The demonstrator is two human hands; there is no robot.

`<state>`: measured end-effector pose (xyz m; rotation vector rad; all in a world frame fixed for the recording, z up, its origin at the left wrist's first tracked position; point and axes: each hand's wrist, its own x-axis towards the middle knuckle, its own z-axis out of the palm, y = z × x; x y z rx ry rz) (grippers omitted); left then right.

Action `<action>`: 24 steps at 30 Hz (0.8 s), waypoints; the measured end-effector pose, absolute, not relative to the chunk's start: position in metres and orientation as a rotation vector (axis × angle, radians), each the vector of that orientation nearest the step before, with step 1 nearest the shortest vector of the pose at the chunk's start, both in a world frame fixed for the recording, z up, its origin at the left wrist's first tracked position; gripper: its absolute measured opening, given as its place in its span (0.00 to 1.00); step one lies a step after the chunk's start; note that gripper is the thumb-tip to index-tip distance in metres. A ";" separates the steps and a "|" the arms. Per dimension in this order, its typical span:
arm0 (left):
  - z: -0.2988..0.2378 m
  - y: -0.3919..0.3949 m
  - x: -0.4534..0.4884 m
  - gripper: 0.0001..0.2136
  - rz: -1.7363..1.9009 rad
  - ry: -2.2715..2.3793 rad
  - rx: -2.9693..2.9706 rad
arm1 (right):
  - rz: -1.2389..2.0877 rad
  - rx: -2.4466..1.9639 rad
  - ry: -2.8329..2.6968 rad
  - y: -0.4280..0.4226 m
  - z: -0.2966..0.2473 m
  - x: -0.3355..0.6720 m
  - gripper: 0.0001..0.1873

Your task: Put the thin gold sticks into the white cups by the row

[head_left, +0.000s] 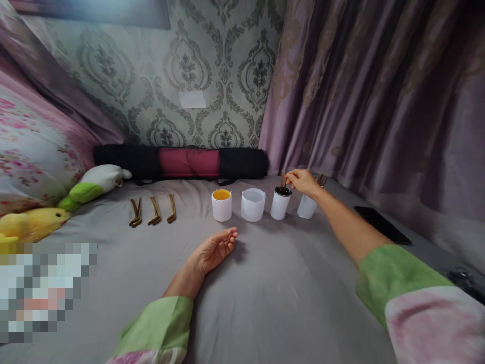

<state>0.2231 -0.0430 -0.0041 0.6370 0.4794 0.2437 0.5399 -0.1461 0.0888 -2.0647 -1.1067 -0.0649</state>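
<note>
My right hand (pixel 302 181) is closed in a pinch on a thin brown stick (pixel 283 180), over the mouth of a white cup (pixel 279 207) with a dark inside. Another white cup (pixel 306 206), partly behind my right wrist, has several thin brown sticks (pixel 322 179) standing out of its top. Nearest my left hand (pixel 217 248) are a white cup with a yellow inside (pixel 222 209) and a wider whitish cup (pixel 253 206). The left hand hovers low over the grey sheet, fingers loosely curled and holding nothing.
Three small groups of bent brown strips (pixel 135 212) lie on the grey sheet (pixel 242 303) at left. Plush toys (pixel 34 224) sit farther left. A long black and maroon bag (pixel 189 162) lies along the wall. A flat black object (pixel 382 224) lies at right by the curtain (pixel 341 86).
</note>
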 end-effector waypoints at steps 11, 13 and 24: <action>-0.007 -0.041 0.223 0.06 0.236 0.467 0.636 | -0.069 -2.106 -1.144 -0.144 0.087 0.538 0.11; -0.008 -0.041 0.223 0.06 0.235 0.459 0.636 | -0.064 -2.101 -1.151 -0.144 0.087 0.538 0.10; -0.009 -0.041 0.222 0.08 0.245 0.452 0.623 | -0.024 -2.122 -1.123 -0.145 0.085 0.536 0.10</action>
